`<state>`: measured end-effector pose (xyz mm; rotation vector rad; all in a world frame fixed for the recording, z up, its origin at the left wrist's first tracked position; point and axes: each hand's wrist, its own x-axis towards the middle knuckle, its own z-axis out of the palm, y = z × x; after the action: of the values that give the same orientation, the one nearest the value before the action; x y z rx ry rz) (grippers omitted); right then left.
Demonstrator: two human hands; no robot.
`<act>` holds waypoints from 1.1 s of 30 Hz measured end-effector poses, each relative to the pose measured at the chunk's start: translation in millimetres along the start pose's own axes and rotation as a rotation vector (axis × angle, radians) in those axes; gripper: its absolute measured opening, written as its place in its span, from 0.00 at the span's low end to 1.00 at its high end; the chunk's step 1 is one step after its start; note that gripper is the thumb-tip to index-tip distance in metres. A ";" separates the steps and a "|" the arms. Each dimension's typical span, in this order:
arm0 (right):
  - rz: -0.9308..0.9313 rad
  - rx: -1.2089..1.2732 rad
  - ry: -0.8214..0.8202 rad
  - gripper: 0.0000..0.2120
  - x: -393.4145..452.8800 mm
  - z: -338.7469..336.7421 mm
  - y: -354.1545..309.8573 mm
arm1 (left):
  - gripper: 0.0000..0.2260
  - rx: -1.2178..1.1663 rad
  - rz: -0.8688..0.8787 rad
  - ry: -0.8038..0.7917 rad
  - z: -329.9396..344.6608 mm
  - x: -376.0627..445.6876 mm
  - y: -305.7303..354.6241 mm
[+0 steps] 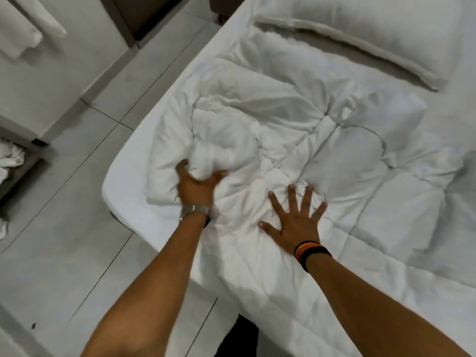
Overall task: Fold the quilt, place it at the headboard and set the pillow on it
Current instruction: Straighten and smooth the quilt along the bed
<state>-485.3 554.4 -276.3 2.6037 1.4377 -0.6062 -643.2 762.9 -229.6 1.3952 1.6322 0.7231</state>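
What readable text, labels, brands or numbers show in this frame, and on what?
None legible.
Metal wristwatch on the left hand: face turned away, no markings visible.
Striped wristbands by the right hand: colours only.
White quilted quilt and white pillow: plain.

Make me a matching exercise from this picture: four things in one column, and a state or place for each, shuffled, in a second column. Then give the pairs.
Things
1. left hand
2. right hand
3. plump white pillow
4. crumpled white quilted quilt

States or places
A. lies at the far end of the bed, beyond the quilt
B. fingers spread flat, pressing down on the quilt
C. bunched and wrinkled across the mattress, not yet folded
D. fingers curled, gripping a bunch of quilt fabric near the bed's corner

Pairs: 1-D, 2-B, 3-A, 4-C
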 end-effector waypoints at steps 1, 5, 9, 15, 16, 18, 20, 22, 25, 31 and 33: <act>0.000 0.034 0.001 0.43 -0.1 -1.8 -3.4 | 0.50 -0.050 -0.008 0.063 -24.3 7.2 -7.0; -0.043 0.107 -0.109 0.41 -13.6 -3.0 -18.7 | 0.48 -0.113 -0.054 0.135 -101.3 -9.8 -35.0; 0.051 0.139 -0.143 0.41 -25.6 -11.9 -42.0 | 0.60 -0.145 -0.278 -0.072 -128.9 -27.8 -45.4; -0.038 0.450 0.194 0.38 10.3 -92.3 -115.6 | 0.51 -0.244 -0.530 0.022 -139.7 59.4 -18.0; -0.050 0.476 0.212 0.38 22.2 -102.7 -132.3 | 0.51 -0.187 -0.527 0.015 -139.4 78.9 -13.9; -0.048 0.498 0.200 0.38 51.1 -115.0 -163.9 | 0.53 -0.107 -0.501 -0.090 -128.1 115.7 -8.2; -0.025 0.499 0.156 0.39 79.0 -112.1 -186.9 | 0.57 -0.068 -0.469 -0.227 -107.4 142.5 -5.8; 0.025 0.516 0.101 0.40 105.4 -97.9 -203.5 | 0.61 -0.035 -0.446 -0.340 -82.7 166.9 -7.4; 0.101 0.510 0.058 0.41 123.4 -75.1 -211.6 | 0.65 0.015 -0.378 -0.413 -58.5 193.9 -12.4; 0.159 0.490 0.070 0.42 130.3 -73.3 -224.3 | 0.54 0.003 -0.164 -0.363 -70.7 246.7 -1.9; 0.177 0.529 0.065 0.41 136.4 -83.0 -241.9 | 0.49 -0.051 -0.010 -0.212 -111.8 286.2 10.1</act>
<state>-597.7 817.5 -230.2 3.1273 1.1649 -1.0008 -741.5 1054.2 -234.2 1.3770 1.4444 0.5858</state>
